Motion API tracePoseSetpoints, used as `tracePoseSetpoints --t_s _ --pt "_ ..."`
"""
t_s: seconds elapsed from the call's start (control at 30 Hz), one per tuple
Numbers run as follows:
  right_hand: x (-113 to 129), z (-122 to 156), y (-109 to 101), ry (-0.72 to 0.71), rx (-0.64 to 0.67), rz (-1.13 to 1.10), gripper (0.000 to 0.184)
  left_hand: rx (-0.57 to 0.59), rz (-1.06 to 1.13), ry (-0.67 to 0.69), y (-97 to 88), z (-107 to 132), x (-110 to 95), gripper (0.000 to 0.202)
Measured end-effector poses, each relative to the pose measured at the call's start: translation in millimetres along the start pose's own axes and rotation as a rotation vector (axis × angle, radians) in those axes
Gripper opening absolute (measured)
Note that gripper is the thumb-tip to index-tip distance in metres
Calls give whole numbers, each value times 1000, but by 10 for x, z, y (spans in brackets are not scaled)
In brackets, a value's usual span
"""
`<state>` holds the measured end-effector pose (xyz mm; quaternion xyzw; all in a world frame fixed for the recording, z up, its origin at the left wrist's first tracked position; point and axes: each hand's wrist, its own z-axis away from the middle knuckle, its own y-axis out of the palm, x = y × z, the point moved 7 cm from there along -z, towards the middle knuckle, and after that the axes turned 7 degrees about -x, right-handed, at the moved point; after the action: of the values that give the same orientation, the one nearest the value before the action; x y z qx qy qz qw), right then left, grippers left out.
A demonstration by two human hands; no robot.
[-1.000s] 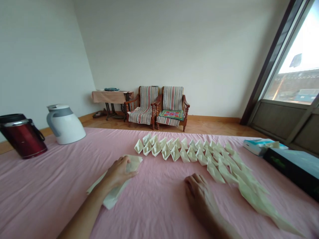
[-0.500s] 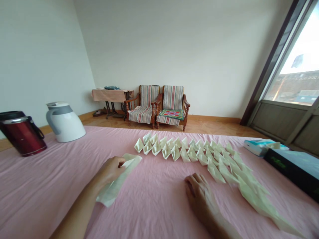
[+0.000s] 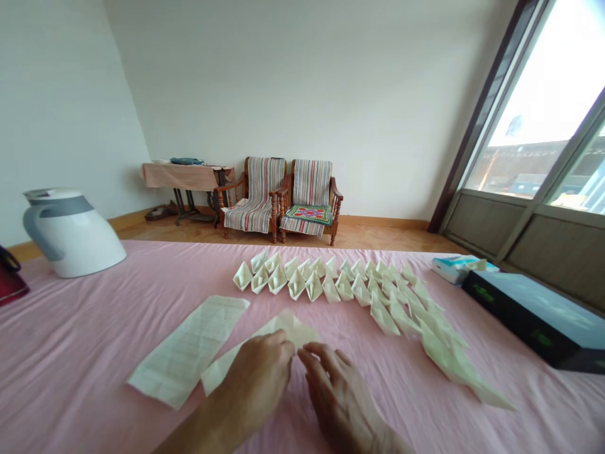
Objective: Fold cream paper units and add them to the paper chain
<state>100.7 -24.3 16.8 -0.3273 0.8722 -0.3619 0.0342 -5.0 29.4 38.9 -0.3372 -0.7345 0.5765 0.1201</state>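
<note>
My left hand is closed on a thin pale sheet of paper, which spreads out beyond my fingers and back under the wrist. Just to its right, my right hand lies low over the cloth, its fingers loosely apart and their tips close to the sheet's near edge. Whether those tips touch the paper is hard to see. Left of both hands a second pale paper strip rests flat, with crease lines across it. Beyond the hands, several folded paper boats stand in rows curving toward the right.
Pink cloth covers the surface. A white and grey jug stands at left, beside a partly visible dark red flask. On the right are a black box and a tissue pack. Two chairs stand by the wall.
My left hand has lifted a sheet off the left pile and carried it right, leaving another sheet behind. My right hand has moved left to meet it. The view has turned rightward.
</note>
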Motion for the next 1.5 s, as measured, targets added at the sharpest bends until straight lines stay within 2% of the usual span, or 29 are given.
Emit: tracePoseSetpoints --t_s 0.1,0.27,0.37,0.4,0.47,0.57,0.7,0.8,0.97,1.03,1.1,1.2,1.33,1.5 --pt "-57 -9 39 91 93 -33 39 34 201 43 53 4 -134 20" --pt "-205 36 33 175 62 -25 20 90 412 70 2 -60 -170 22" --pt "-377 84 -14 274 6 -30 20 -22 456 78 -89 -126 -20 22" --pt "-452 106 -39 320 -17 -33 21 -97 436 73 -132 -143 69 22" --pt "-606 162 -93 411 -65 -41 22 -170 382 52 -163 -156 253 25" --pt "-776 258 -148 505 -110 -67 21 -108 342 55 -115 -132 417 21" --pt "-828 335 -181 539 -117 -127 17 -18 383 160 -66 -56 313 48" --pt "-819 352 -207 542 -113 -159 14 -18 404 234 -37 -16 147 44" --pt "-831 428 -226 508 -102 -173 18 5 380 377 72 38 -51 20" --pt "-814 474 -253 471 -95 -171 19 35 351 398 118 47 -73 16" --pt "-753 498 -283 402 -49 -160 29 55 326 410 141 48 -83 15" --pt "-574 474 -313 227 80 -130 37 63 313 411 135 40 -93 14" --pt "-400 389 -370 98 142 -161 29 80 337 404 122 43 -98 14" --pt "-409 343 -370 108 157 -201 20 119 428 366 114 40 -77 19"
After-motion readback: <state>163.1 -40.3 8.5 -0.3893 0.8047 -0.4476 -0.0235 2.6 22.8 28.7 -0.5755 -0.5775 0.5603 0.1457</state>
